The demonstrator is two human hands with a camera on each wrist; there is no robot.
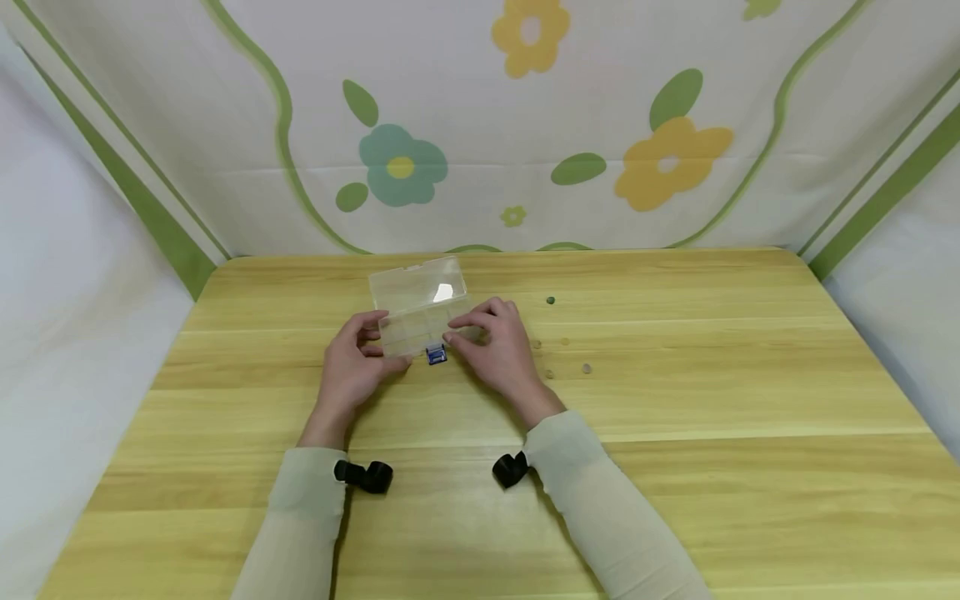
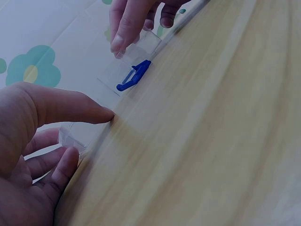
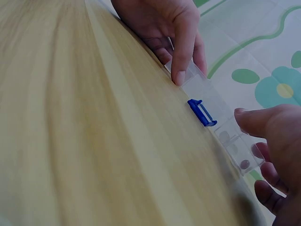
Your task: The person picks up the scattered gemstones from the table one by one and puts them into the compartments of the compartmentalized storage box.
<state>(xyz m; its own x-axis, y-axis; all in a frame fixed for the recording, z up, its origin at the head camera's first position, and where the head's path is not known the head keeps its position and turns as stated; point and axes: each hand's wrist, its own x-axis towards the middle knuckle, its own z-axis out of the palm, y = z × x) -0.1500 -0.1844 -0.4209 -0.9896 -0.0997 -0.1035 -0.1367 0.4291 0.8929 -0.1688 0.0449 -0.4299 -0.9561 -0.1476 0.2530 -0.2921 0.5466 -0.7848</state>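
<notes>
A clear compartment box with a blue latch and its lid raised is held on the desk, near the far middle. Its left end is grasped by the left hand, its right end by the right hand. Small beads are scattered to the right.

A light wooden table with long plank seams is carrying everything here. A clear plastic compartment box with its lid tipped open and a blue latch at its front edge is sitting on the table toward the far middle. To the right of the box, a small dark green bead and a few tiny brownish beads are lying scattered on the bare wood.
</notes>
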